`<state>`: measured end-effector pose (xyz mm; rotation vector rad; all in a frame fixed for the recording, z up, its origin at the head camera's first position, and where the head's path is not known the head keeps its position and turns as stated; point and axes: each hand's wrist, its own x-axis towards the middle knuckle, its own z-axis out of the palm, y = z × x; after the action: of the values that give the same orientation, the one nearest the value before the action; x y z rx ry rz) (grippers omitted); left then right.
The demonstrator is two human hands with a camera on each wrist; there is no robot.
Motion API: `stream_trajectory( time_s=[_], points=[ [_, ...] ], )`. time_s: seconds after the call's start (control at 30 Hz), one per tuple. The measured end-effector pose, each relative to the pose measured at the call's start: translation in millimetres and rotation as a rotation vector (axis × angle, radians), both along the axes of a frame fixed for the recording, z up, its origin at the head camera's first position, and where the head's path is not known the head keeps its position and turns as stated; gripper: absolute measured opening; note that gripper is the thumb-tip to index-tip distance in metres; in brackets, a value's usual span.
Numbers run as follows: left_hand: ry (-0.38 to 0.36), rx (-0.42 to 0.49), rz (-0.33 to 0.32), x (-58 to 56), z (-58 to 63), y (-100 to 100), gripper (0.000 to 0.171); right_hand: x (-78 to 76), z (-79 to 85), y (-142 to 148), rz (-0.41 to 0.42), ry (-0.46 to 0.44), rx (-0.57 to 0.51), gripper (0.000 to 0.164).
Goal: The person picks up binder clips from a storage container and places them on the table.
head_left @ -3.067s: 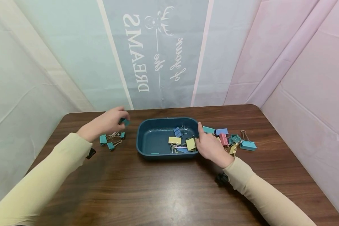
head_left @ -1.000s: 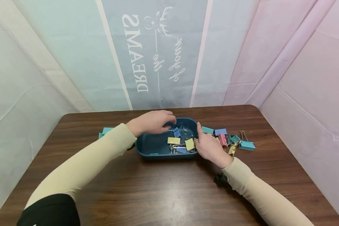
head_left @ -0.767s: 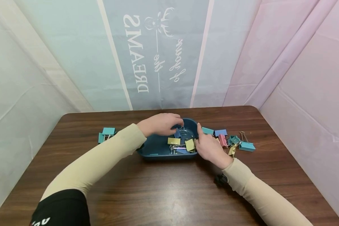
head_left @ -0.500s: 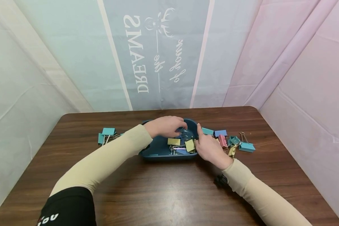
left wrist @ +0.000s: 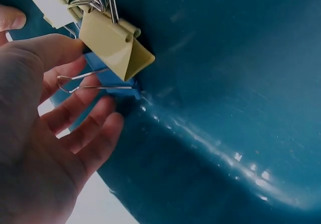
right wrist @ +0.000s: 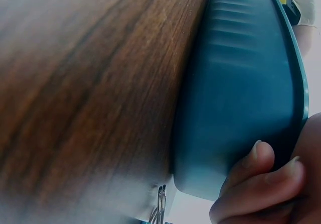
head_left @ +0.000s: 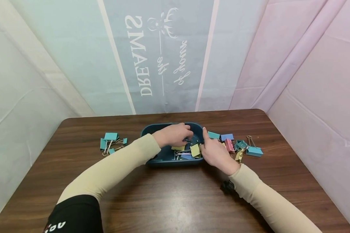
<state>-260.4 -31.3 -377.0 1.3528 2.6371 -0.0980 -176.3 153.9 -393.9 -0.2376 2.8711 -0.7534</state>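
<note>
A dark blue plastic bin (head_left: 175, 162) stands mid-table with several binder clips in it. My left hand (head_left: 175, 134) reaches down into it. In the left wrist view, the thumb and curled fingers (left wrist: 95, 128) close around a blue binder clip (left wrist: 108, 76), its wire handle across the fingers. A yellow binder clip (left wrist: 118, 43) lies against the thumb tip, overlapping the blue one. My right hand (head_left: 217, 152) grips the bin's right end, thumb at the rim and fingertips (right wrist: 258, 158) curled against the outer wall.
Several teal binder clips (head_left: 111, 136) lie in a group left of the bin. Right of it, beyond the right hand, a mixed pile holds a pink clip (head_left: 229, 145), a blue clip (head_left: 227, 137) and a teal clip (head_left: 254, 151). Printed curtains surround the wooden table (head_left: 175, 200).
My left hand set a teal clip down in the left group, then moved right into the bin and closed around the blue clip. My right hand has stayed at the bin's end.
</note>
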Motion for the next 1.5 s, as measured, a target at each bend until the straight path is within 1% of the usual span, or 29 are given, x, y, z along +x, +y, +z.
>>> stream_trajectory(
  time_s=[0.17, 0.3, 0.53, 0.6, 0.7, 0.87, 0.97, 1.1, 1.3, 1.37, 1.5],
  points=[
    [0.012, -0.003, 0.029, 2.5, -1.2, 2.9, 0.023, -0.7, -0.3, 0.4, -0.002, 0.008, 0.009, 0.071],
    [0.020, -0.002, 0.059, 5.2, 0.3, 6.1, 0.025, -1.0, -0.9, 0.4, -0.004, 0.023, 0.012, 0.072],
    [0.089, -0.052, 0.125, 12.5, -1.1, 7.8, 0.024, -0.4, -2.7, 0.1, -0.003, 0.015, -0.003, 0.072],
    [0.085, -0.054, 0.139, 13.4, 0.4, 6.6, 0.026, -0.4, -3.1, -0.1, -0.001, 0.013, -0.009, 0.072],
    [0.031, -0.052, 0.156, 13.1, 4.6, 3.4, 0.029, -0.3, -3.5, -0.7, -0.001, 0.016, -0.012, 0.072],
    [-0.122, -0.040, 0.182, 9.3, 9.8, -3.7, 0.035, -0.4, -3.3, -1.1, -0.006, 0.019, -0.004, 0.072],
    [-0.177, -0.028, 0.179, 8.0, 9.6, -6.7, 0.040, -0.4, -3.4, -1.0, -0.009, 0.015, -0.006, 0.072],
    [-0.197, -0.008, 0.159, 7.1, 6.7, -7.2, 0.045, -0.6, -3.5, -1.0, -0.006, 0.012, -0.008, 0.072],
    [-0.217, 0.042, 0.139, 6.4, 2.5, -2.6, 0.043, -0.3, -3.3, -1.2, -0.001, 0.016, -0.002, 0.072],
    [-0.213, 0.044, 0.131, 6.7, 1.2, -0.8, 0.042, -0.3, -3.0, -0.9, 0.001, 0.017, 0.000, 0.072],
    [-0.181, 0.017, 0.124, 8.0, -1.1, 2.1, 0.039, -0.4, -2.3, -0.4, 0.005, 0.021, 0.000, 0.071]
  ],
)
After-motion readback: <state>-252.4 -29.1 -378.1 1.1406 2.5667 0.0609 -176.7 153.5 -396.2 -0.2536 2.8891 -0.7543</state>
